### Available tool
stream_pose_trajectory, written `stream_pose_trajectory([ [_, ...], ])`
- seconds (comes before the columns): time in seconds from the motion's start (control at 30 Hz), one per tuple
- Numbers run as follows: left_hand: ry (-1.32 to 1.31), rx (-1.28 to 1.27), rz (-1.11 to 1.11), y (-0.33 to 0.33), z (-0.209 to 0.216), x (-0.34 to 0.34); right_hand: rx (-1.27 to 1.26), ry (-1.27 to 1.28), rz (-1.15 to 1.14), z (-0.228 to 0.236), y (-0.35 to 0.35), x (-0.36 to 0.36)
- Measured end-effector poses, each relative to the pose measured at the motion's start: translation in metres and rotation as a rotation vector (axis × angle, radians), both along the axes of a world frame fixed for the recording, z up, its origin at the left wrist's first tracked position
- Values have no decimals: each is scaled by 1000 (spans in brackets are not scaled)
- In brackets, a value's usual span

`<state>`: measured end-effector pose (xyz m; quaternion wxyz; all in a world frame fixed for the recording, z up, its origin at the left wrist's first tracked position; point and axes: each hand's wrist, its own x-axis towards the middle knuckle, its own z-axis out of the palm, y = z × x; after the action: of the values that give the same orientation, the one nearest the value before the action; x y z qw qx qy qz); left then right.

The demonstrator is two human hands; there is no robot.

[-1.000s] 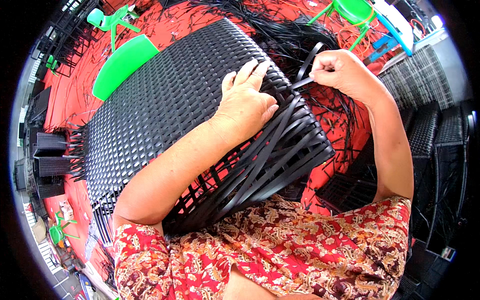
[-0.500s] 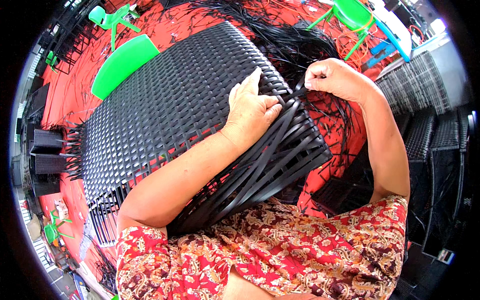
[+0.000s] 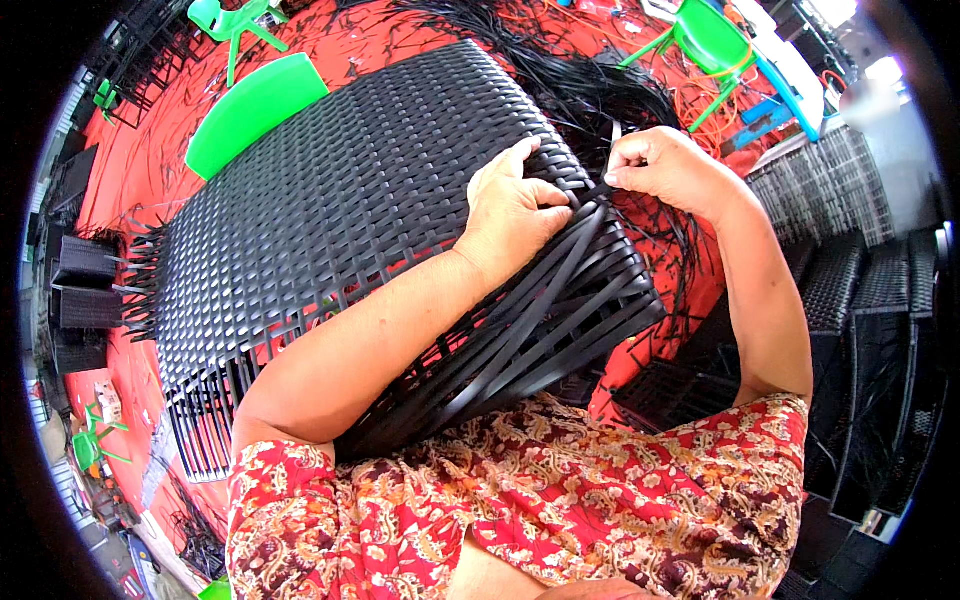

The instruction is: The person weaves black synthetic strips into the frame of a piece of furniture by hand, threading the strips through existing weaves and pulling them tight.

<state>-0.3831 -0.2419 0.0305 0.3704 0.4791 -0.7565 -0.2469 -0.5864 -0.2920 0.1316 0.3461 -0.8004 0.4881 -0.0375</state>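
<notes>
A black woven panel [image 3: 360, 190] of flat plastic strips slants across the middle of the view, in front of my body. My left hand [image 3: 512, 212] rests on its right part, fingers stretched out over the weave, the thumb close to the corner edge. Just beyond that edge my right hand [image 3: 668, 172] pinches a black strip [image 3: 599, 192] between thumb and fingers. A short end of it seems to stick up above the fingertips. Several long loose strips [image 3: 530, 335] run down from the corner toward my lap, under my left forearm.
A green chair back [image 3: 258, 115] stands against the panel's far left side. Another green chair [image 3: 712, 42] is at the far right, near a heap of black strips [image 3: 590, 85]. Scraps litter the red floor covering [image 3: 115, 195]. Black woven furniture [image 3: 885, 285] stands at the right.
My right hand has come in closer to the panel's edge with the strip, and a pale glinting end now shows above it. My left hand stays on the weave. The whole view has shifted slightly.
</notes>
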Motion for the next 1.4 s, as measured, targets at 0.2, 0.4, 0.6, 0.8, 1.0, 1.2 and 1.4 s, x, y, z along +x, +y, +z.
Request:
stream_pose_trajectory([
  [0.2,589,450,-30,-6,13,3,-779,-99,112,-4,22,15],
  [0.4,732,452,-57,5,24,15,-607,-193,159,-51,17,26],
  [0.6,-90,-110,-8,23,13,37,-366,-365,82,-56,11,26],
  [0.8,-519,-57,48,30,19,25,-332,-191,168,-55,14,34],
  [1.0,-206,30,63,18,-4,26,-391,-120,214,-50,13,36],
  [1.2,-211,-108,110,-20,-19,20,-548,20,323,-46,-10,32],
  [1.4,483,379,92,-26,-8,6,-467,26,112,-26,-3,28],
])
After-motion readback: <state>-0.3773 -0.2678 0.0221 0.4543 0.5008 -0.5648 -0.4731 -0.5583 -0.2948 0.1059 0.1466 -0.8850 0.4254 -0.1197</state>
